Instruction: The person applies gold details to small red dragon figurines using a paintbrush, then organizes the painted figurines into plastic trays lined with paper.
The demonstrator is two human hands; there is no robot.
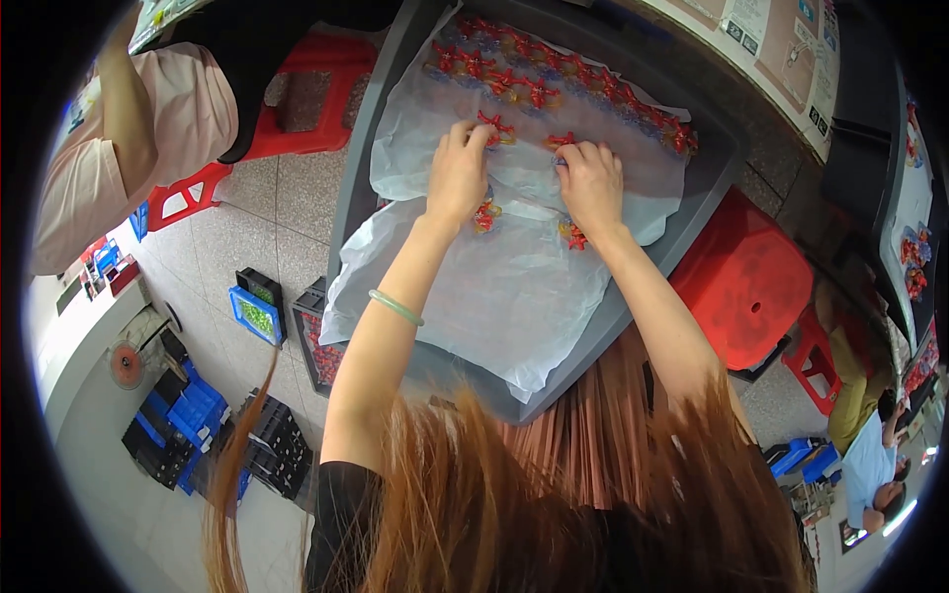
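My left hand [459,176] is closed, its curled fingertips on a small red star-shaped plastic piece [496,124] with a yellowish part. My right hand [593,190] is closed too, its fingertips at a similar red piece [562,140], partly hidden by the fingers. Nearer me, one more red piece [485,217] lies below my left hand and another [573,235] beside my right wrist. All rest on thin white paper sheets [474,296] inside a large grey tray [353,188]. Along the tray's far side run rows of red pieces [539,92] with blue and orange parts.
A red stool [741,277] stands right of the tray. At the upper left, a person [133,148] is near red stools. Cardboard [781,49] lies beyond the tray. Crates [282,445] and a small blue basket of green pieces [257,314] are on the floor at left.
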